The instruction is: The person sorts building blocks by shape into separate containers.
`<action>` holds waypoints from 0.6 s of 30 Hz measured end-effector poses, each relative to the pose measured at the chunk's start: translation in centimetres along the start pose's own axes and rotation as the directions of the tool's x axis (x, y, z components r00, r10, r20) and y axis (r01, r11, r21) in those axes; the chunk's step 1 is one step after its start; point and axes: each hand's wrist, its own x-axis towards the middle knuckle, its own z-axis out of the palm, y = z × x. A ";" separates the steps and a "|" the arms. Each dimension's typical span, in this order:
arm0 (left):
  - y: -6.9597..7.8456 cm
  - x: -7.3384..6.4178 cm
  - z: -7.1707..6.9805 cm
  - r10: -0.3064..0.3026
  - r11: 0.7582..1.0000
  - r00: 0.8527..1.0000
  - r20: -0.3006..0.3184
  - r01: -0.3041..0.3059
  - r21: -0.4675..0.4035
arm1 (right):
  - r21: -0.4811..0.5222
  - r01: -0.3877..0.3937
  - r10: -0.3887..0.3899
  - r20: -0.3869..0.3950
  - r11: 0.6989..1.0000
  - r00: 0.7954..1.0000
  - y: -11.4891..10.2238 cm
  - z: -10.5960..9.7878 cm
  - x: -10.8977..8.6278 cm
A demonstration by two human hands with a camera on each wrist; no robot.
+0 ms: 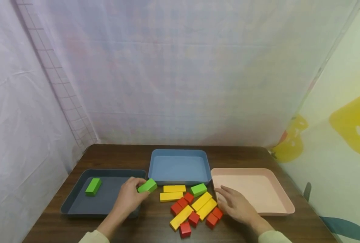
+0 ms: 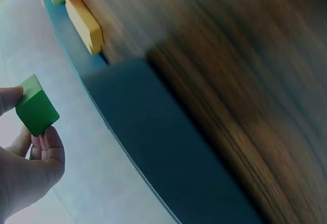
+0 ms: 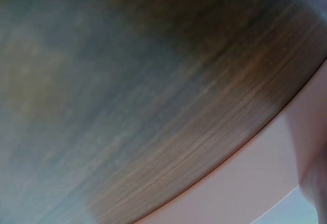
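Observation:
My left hand (image 1: 130,195) pinches a green block (image 1: 147,186) between thumb and fingers, over the right side of the dark tray (image 1: 116,173). The left wrist view shows the same green block (image 2: 37,105) gripped at its sides. Another green block (image 1: 93,187) lies inside the dark tray, toward its left. My right hand (image 1: 236,204) hovers by the left edge of the pink tray (image 1: 281,192) with fingers extended and nothing in them. Just left of its fingers are a yellow block (image 1: 206,209), red blocks (image 1: 212,220) and a third green block (image 1: 198,189).
A blue tray (image 1: 180,168) stands at the back centre of the brown table (image 1: 119,157). In front of it lie two long yellow blocks (image 1: 171,196) side by side. More yellow and red blocks (image 1: 185,229) are spread toward the front edge. White curtains (image 1: 180,74) hang behind.

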 end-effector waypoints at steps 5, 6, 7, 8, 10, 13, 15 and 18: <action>-1.4 0.5 -1.6 -0.060 0.998 0.998 -0.036 0.062 0.034 | -0.010 -0.009 0.009 0.015 1.000 1.000 -0.1 0.1 0.1; -1.7 0.6 -1.9 -0.069 0.997 0.997 -0.041 0.071 0.038 | -0.011 -0.015 0.015 0.020 1.000 1.000 -0.1 0.1 0.2; -2.0 0.7 -2.2 -0.080 0.996 0.996 -0.048 0.082 0.042 | -0.011 -0.021 0.021 0.026 1.000 0.999 -0.2 0.1 0.2; -2.4 0.8 -2.4 -0.088 0.995 0.995 -0.056 0.091 0.045 | -0.007 -0.026 0.027 0.031 1.000 0.999 -0.2 0.1 0.2; -3.0 1.0 -2.9 -0.101 0.993 0.992 -0.070 0.105 0.050 | 0.000 -0.039 0.039 0.040 0.999 0.998 -0.3 0.1 0.2; -3.9 1.1 -3.4 -0.130 0.990 0.988 -0.082 0.134 0.050 | 0.006 -0.061 0.061 0.053 0.998 0.997 -0.3 0.0 0.1; -4.4 1.1 -3.6 -0.152 0.986 0.985 -0.081 0.157 0.053 | 0.005 -0.070 0.070 0.059 0.997 0.996 -0.3 0.0 0.1; -5.4 1.2 -3.9 -0.175 0.982 0.981 -0.085 0.181 0.063 | 0.001 -0.073 0.073 0.059 0.997 0.996 -0.3 0.0 0.1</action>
